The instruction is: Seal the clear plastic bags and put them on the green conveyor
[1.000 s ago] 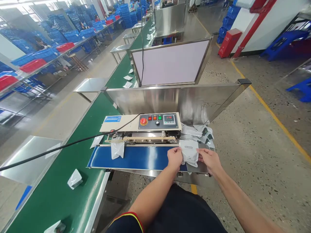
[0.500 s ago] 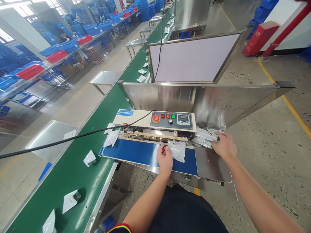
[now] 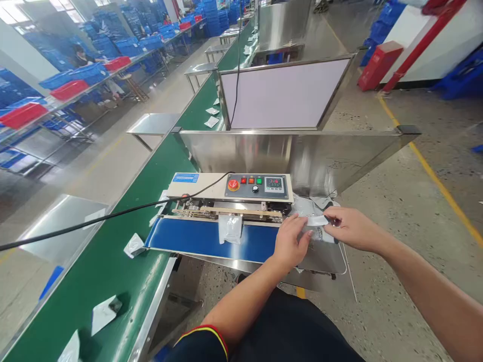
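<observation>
A band sealing machine [image 3: 196, 187] stands before me, with a blue conveyor belt [image 3: 188, 235] along its front. My right hand [image 3: 350, 227] pinches a small white plastic pouch [image 3: 319, 220] at the machine's right end. At that pouch's left edge is my left hand [image 3: 290, 241], thumb and fingers apart, over the right part of the blue belt. More white pouches [image 3: 302, 205] lie in a loose pile behind both hands, partly hidden. Another pouch [image 3: 230, 230] hangs from the sealing band over the middle of the blue belt.
A long green conveyor [image 3: 151, 281] runs along the left, carrying several pouches [image 3: 105, 312]. A black cable [image 3: 113, 215] crosses in front of the machine. Behind it stands a steel panel [image 3: 241, 151]. Blue and red bins [image 3: 71, 89] line a far table.
My left hand has let go of the pouch at the band and moved right to the pile. That pouch has travelled left. My right hand has drawn a pouch up from the pile.
</observation>
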{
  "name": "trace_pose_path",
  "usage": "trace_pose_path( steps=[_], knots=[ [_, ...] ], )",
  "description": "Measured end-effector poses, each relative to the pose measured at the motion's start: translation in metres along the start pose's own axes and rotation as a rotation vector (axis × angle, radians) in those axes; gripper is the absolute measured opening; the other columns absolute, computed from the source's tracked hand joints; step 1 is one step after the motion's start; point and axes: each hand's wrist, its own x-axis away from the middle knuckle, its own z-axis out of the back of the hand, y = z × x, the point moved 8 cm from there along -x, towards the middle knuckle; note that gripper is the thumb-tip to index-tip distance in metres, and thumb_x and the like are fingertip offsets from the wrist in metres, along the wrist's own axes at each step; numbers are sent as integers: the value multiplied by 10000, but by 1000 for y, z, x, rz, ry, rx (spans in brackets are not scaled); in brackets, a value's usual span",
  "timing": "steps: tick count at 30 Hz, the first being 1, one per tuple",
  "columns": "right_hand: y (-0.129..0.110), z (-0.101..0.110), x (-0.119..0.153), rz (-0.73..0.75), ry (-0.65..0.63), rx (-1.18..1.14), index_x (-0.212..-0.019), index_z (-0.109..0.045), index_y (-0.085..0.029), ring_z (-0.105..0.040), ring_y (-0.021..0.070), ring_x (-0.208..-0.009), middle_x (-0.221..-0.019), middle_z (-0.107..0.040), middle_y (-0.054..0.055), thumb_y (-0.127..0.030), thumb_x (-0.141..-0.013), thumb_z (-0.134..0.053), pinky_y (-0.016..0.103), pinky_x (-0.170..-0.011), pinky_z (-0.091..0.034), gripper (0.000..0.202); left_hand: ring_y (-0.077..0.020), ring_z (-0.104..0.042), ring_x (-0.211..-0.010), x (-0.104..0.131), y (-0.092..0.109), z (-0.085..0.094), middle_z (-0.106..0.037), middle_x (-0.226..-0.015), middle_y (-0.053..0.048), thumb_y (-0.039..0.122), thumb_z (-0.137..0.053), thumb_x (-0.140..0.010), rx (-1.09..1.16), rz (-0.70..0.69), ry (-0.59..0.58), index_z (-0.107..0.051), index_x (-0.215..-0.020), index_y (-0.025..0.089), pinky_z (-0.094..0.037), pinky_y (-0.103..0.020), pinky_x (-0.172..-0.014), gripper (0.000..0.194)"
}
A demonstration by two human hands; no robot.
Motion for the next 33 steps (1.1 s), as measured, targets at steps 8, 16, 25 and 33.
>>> trace_pose_path(
  steps=[8,16,25,33],
  knots=[
    [45,-84,57,-298,281,-830,-887,-817,-223,-749,328,-939,-961,-821,116,-907,-763,-768,445,-868,-630,696,-252,-787,-947,31,-38,0,-864,-1034,-96,431,-630,-1077,218,367,68,-871,-1082,198,-617,-346,-879,335],
    [83,-151,43,-705,391,-1069,-783,-772,-201,-766,285,-719,-753,-784,91,-560,-666,-968,391,-667,-687,425,-204,-661,-670,55,-128,-18,-788,-760,-83,547,-839,-850,431,964,161,-844,-786,143,-560,-335,-712,410],
    [54,-177,0,-733,194,-1036,-893,-795,-161,-797,215,-800,-899,-819,119,-424,-782,-946,253,-703,-701,323,-194,-668,-691,66,-159,33,-785,-760,-73,537,-882,-802,549,942,359,-851,-816,137,-571,-336,-741,401],
    [44,-186,29,-665,-58,-822,-958,-825,-233,-822,365,-1080,-1147,-836,153,-694,-698,-925,476,-985,-711,539,-219,-776,-883,146,-158,150,-841,-1026,-164,451,-889,-882,531,840,904,-856,-1074,126,-627,-330,-809,379]
  ],
)
